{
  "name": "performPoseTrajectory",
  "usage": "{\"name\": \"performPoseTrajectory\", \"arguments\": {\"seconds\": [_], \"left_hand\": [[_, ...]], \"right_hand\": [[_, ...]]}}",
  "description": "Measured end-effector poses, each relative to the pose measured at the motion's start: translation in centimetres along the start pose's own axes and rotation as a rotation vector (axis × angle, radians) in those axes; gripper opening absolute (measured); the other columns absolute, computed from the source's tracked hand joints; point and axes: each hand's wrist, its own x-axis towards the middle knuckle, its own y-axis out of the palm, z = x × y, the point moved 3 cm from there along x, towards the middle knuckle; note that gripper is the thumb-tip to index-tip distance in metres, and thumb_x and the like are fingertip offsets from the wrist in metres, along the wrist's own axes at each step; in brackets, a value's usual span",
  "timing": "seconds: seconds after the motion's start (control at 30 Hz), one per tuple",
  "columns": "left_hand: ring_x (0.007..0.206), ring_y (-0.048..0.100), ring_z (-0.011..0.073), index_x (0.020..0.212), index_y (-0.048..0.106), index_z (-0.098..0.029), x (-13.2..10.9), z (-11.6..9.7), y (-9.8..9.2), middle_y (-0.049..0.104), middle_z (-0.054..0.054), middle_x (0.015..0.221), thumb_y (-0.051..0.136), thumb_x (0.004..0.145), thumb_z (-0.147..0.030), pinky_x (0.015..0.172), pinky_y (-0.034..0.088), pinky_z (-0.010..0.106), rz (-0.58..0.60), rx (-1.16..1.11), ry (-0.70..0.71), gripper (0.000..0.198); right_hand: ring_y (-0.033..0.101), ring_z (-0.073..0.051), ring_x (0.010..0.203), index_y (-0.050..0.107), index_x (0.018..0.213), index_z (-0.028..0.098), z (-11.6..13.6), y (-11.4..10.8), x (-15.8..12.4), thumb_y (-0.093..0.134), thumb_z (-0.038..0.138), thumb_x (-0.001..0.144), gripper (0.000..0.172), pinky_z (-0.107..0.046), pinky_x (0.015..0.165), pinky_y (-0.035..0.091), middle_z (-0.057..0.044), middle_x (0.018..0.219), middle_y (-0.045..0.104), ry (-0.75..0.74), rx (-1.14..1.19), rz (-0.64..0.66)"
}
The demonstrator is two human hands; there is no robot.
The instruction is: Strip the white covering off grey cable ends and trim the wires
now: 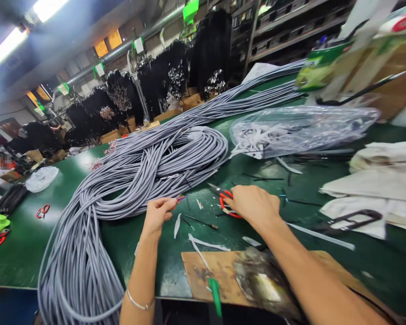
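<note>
My left hand (159, 213) is closed in a pinch, with thin coloured wire ends (180, 197) showing past the fingertips. It is in front of a large looped bundle of grey cables (122, 189) on the green table (176, 282). To the right, my right hand (255, 205) has its fingers on the red handles of a small pair of scissors (226, 203); the blades point left and away from me. The fingertips are partly hidden behind the hand. Small offcuts (199, 204) and white strips (209, 243) are scattered between and below the hands.
A clear plastic bag (301, 131) of white pieces lies behind my right hand. Black-handled snips (355, 219) rest by white cloth gloves (375, 180). A stained board (206, 266) sits at the front edge. Red-handled scissors (43, 211) lie left. A person (0, 169) is far left.
</note>
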Motion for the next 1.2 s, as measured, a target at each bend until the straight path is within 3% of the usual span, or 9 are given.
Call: {"name": "performPoseTrajectory", "arguments": {"seconds": [0.13,0.23,0.4,0.47,0.6,0.73,0.87,1.03,1.2], "left_hand": [[0.041,0.033,0.0042,0.059,0.07,-0.011,-1.4,-0.3,0.0,0.052,-0.002,0.046,0.07,0.056,-0.03,0.041,0.022,0.019,-0.063,0.07,0.053,0.019],[0.045,0.042,0.0081,0.06,0.072,-0.013,-5.4,0.5,-0.8,0.059,0.0,0.05,0.066,0.061,-0.021,0.045,0.031,0.02,-0.091,0.179,0.11,0.01],[0.057,0.058,0.0143,0.077,0.075,-0.022,-11.1,1.8,-2.5,0.068,0.002,0.064,0.062,0.072,-0.019,0.055,0.042,0.022,0.186,0.71,0.291,0.015],[0.072,0.063,0.0176,0.082,0.074,-0.022,-10.3,0.6,-4.1,0.071,0.005,0.078,0.064,0.073,-0.022,0.067,0.047,0.025,0.075,0.823,0.34,0.014],[0.094,0.061,0.0216,0.095,0.07,-0.02,-4.9,-2.8,-6.8,0.069,0.01,0.097,0.06,0.079,-0.021,0.088,0.043,0.035,-0.358,1.207,0.379,0.019],[0.097,0.061,0.0237,0.098,0.069,-0.015,-1.6,-3.7,-7.0,0.069,0.014,0.097,0.052,0.081,-0.011,0.086,0.044,0.034,-0.398,1.381,0.332,0.024],[0.087,0.065,0.0252,0.095,0.07,-0.015,-3.9,-4.4,-7.7,0.071,0.014,0.089,0.051,0.081,-0.012,0.082,0.047,0.035,-0.341,1.417,0.357,0.024],[0.076,0.067,0.0199,0.088,0.072,-0.02,-11.1,-9.3,-14.7,0.074,0.006,0.085,0.054,0.078,-0.02,0.077,0.05,0.029,-0.108,1.446,0.397,0.021],[0.084,0.066,0.0253,0.084,0.073,-0.021,-15.7,-13.5,-23.1,0.074,0.006,0.086,0.05,0.074,-0.018,0.088,0.046,0.04,-0.225,1.714,0.284,0.025]], "right_hand": [[0.062,-0.027,0.077,0.067,0.069,0.015,1.8,0.5,-0.4,0.051,0.02,0.076,0.019,-0.031,0.056,0.038,-0.018,0.081,0.067,-0.09,-0.058,0.107],[0.062,-0.017,0.067,0.065,0.062,0.02,4.6,1.9,-1.8,0.063,0.019,0.068,0.007,-0.024,0.057,0.04,-0.005,0.068,0.067,-0.296,-0.031,0.28],[0.061,-0.019,0.064,0.056,0.053,0.017,6.4,3.6,-3.5,0.054,0.0,0.066,0.021,-0.025,0.055,0.037,-0.008,0.06,0.063,-0.458,-0.049,0.397],[0.062,-0.02,0.065,0.056,0.058,0.016,6.4,3.8,-3.5,0.05,-0.001,0.067,0.021,-0.025,0.055,0.037,-0.01,0.063,0.064,-0.465,-0.042,0.401],[0.061,-0.019,0.061,0.058,0.077,0.015,6.5,3.3,-2.8,0.041,0.003,0.076,0.02,-0.025,0.054,0.036,-0.009,0.065,0.064,-0.402,-0.022,0.354],[0.063,-0.019,0.069,0.057,0.092,0.013,6.6,2.3,-2.4,0.033,0.006,0.082,0.027,-0.025,0.059,0.038,-0.01,0.073,0.067,-0.329,-0.006,0.245],[0.064,-0.021,0.081,0.061,0.09,0.014,6.5,1.8,-2.3,0.037,0.018,0.086,0.025,-0.025,0.065,0.039,-0.011,0.084,0.069,-0.284,0.01,0.174],[0.064,-0.024,0.078,0.065,0.087,0.017,6.2,2.0,-2.2,0.041,0.027,0.084,0.026,-0.027,0.059,0.037,-0.01,0.077,0.069,-0.222,0.011,0.182],[0.063,-0.023,0.08,0.067,0.084,0.02,6.3,2.9,-2.2,0.045,0.029,0.082,0.024,-0.027,0.06,0.037,-0.009,0.08,0.07,-0.26,0.022,0.262]]}}
